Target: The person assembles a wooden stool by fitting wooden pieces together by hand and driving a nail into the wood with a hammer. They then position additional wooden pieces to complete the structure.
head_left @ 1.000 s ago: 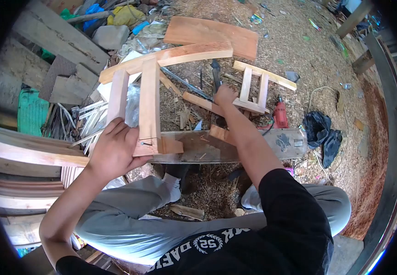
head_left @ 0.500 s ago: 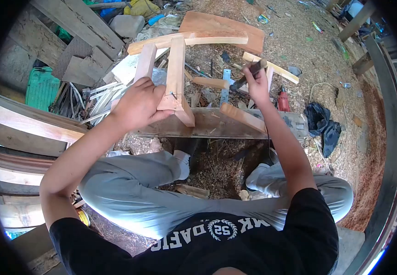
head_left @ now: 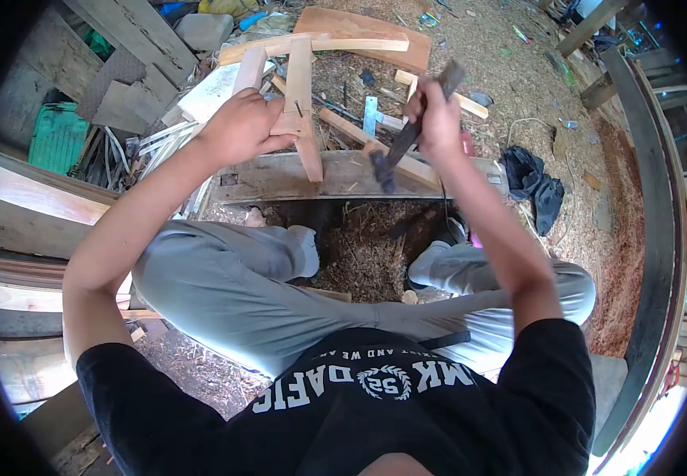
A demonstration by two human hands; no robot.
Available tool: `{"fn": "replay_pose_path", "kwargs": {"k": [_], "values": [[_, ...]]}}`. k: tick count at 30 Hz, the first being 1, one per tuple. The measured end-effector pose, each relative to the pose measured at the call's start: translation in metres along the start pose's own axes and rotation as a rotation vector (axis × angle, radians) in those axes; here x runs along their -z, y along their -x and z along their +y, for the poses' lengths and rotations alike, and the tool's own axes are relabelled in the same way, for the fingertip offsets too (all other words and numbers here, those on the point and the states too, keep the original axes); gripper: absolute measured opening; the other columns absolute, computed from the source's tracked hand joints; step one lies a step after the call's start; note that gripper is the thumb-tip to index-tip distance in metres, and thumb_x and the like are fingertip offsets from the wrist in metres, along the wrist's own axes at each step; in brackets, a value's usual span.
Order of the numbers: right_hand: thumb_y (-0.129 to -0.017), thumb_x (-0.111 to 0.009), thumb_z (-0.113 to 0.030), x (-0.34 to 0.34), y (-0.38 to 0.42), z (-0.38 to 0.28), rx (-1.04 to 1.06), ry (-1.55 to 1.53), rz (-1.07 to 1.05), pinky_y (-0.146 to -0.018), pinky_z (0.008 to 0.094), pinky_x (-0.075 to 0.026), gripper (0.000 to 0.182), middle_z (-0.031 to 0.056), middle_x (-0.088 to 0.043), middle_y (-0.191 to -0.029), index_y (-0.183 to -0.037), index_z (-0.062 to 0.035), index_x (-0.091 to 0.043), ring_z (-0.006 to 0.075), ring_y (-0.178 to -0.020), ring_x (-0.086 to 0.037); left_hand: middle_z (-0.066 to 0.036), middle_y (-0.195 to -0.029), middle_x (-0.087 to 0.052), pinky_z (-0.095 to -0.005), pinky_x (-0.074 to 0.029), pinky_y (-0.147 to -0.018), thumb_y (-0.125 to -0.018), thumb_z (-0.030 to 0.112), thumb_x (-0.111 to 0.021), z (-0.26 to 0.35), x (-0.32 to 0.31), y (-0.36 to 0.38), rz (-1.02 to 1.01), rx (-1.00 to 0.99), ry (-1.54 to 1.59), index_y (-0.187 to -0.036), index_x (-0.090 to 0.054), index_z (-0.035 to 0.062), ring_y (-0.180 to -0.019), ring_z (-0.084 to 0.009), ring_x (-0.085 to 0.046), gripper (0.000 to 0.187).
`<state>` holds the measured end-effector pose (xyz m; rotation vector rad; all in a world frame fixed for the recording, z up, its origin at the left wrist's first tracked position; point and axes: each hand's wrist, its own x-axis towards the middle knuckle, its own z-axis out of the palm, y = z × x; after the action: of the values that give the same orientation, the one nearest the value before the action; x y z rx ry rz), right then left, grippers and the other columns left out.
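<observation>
Evidently the left hand (head_left: 246, 127) had the wooden frame (head_left: 300, 79) by its near corner: fingers bent over the wood with little gap between them, thumb stretched along the near edge. Right beside that hand, a nail (head_left: 298, 105) stood proud of the frame, head up and much of its shank showing, slightly tilted. The frame's near end lay over the bench plank (head_left: 264, 179), while its far end ran up to a curved rail (head_left: 359, 44) set crosswise.

Over to the right, the right hand (head_left: 437, 119) was closed around the handle of a hammer (head_left: 407, 136), fingers wrapped about it with no open space. The hammer slanted, its head low and toward the left, its handle end up past the fist. That head hung in front of a loose block (head_left: 419, 170) at the plank, well apart from the nail; whether it touched the block, one could not tell.

Near the block's far side lay a blue strip (head_left: 370, 115). A red tool (head_left: 468, 143) showed partly behind the right wrist, and a black bag (head_left: 535, 186) lay crumpled farther right, on the littered ground (head_left: 510, 87).
</observation>
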<state>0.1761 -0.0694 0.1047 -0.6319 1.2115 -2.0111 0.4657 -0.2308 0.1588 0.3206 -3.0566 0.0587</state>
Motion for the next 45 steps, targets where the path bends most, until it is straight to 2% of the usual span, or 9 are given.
{"fn": "replay_pose_path", "kwargs": {"k": [9,16,17,19,21,23,27,29,45], "values": [[-0.094,-0.064,-0.026,0.034,0.088,0.157,-0.023,-0.547,0.544,-0.080,0.0414,-0.046,0.015,0.0018,-0.056,-0.087,-0.096,-0.0135,-0.056,0.0171,-0.081,-0.053,-0.023,-0.085,-0.064,-0.0486,-0.048,-0.090,-0.092,0.043,-0.070,-0.002,-0.001,0.003,-0.017,0.011,-0.031,-0.098,-0.056,0.0003,-0.092,-0.0422,-0.063,0.045],[-0.100,-0.061,-0.057,0.070,0.138,0.146,-1.040,-0.134,0.501,-0.069,0.0395,-0.046,0.045,0.0056,-0.058,-0.088,-0.110,-0.0126,-0.059,0.0177,-0.080,-0.057,-0.023,-0.086,-0.065,-0.0479,-0.048,-0.091,-0.091,0.043,-0.071,0.000,-0.002,0.007,-0.003,-0.007,-0.026,-0.100,-0.057,-0.0012,-0.092,-0.0424,-0.063,0.047],[-0.100,-0.061,-0.057,0.070,0.138,0.149,-1.045,-0.135,0.499,-0.069,0.0395,-0.046,0.045,0.0056,-0.058,-0.088,-0.110,-0.0126,-0.059,0.0177,-0.080,-0.057,-0.024,-0.086,-0.065,-0.0478,-0.048,-0.091,-0.091,0.043,-0.071,-0.001,-0.002,0.006,-0.007,-0.018,-0.031,-0.101,-0.057,-0.0013,-0.092,-0.0424,-0.063,0.047],[-0.100,-0.067,-0.045,0.024,0.140,0.117,-0.692,0.384,-0.088,-0.069,0.0394,-0.047,0.041,0.0058,-0.058,-0.085,-0.111,-0.0067,-0.058,0.0181,-0.082,-0.058,-0.023,-0.084,-0.066,-0.0470,-0.049,-0.091,-0.092,0.044,-0.070,0.001,-0.001,0.006,0.023,-0.025,-0.034,-0.098,-0.058,-0.0008,-0.090,-0.0420,-0.064,0.047],[-0.099,-0.072,-0.030,-0.005,0.120,0.125,0.107,0.636,-0.267,-0.080,0.0374,-0.051,0.039,0.0085,-0.063,-0.097,-0.120,-0.0005,-0.058,0.0207,-0.095,-0.062,-0.023,-0.082,-0.068,-0.0461,-0.049,-0.091,-0.093,0.045,-0.070,0.004,-0.002,0.003,0.055,-0.046,-0.037,-0.094,-0.059,-0.0003,-0.088,-0.0416,-0.066,0.047],[-0.101,-0.066,-0.038,-0.040,0.092,0.119,0.544,0.628,-0.220,-0.090,0.0382,-0.051,0.048,0.0091,-0.064,-0.108,-0.130,-0.0001,-0.059,0.0186,-0.098,-0.061,-0.023,-0.082,-0.068,-0.0463,-0.049,-0.091,-0.092,0.044,-0.070,0.004,-0.004,0.001,0.064,-0.034,-0.070,-0.095,-0.059,0.0002,-0.087,-0.0410,-0.066,0.045],[-0.105,-0.058,-0.044,-0.072,0.064,0.102,0.049,0.113,-0.394,-0.093,0.0357,-0.049,0.050,0.0113,-0.066,-0.114,-0.131,-0.0014,-0.061,0.0183,-0.105,-0.061,-0.023,-0.089,-0.067,-0.0485,-0.048,-0.093,-0.091,0.042,-0.071,0.008,0.000,0.002,-0.041,-0.006,-0.054,-0.105,-0.056,-0.0006,-0.094,-0.0424,-0.064,0.047],[-0.108,-0.049,-0.048,-0.090,0.054,0.084,-0.510,-0.190,-0.325,-0.094,0.0342,-0.049,0.053,0.0116,-0.067,-0.113,-0.130,-0.0014,-0.061,0.0189,-0.105,-0.063,-0.023,-0.088,-0.067,-0.0478,-0.048,-0.093,-0.091,0.043,-0.071,0.012,0.001,0.001,-0.008,-0.044,-0.048,-0.103,-0.056,-0.0008,-0.093,-0.0420,-0.064,0.048],[-0.101,-0.068,-0.032,-0.113,0.026,0.083,-0.426,-0.098,-0.267,-0.086,0.0368,-0.054,0.045,0.0131,-0.066,-0.112,-0.129,0.0013,-0.056,0.0196,-0.099,-0.066,-0.022,-0.085,-0.065,-0.0458,-0.048,-0.093,-0.093,0.045,-0.069,0.023,0.003,-0.009,-0.014,-0.006,-0.151,-0.099,-0.055,-0.0010,-0.090,-0.0409,-0.064,0.049]]}}
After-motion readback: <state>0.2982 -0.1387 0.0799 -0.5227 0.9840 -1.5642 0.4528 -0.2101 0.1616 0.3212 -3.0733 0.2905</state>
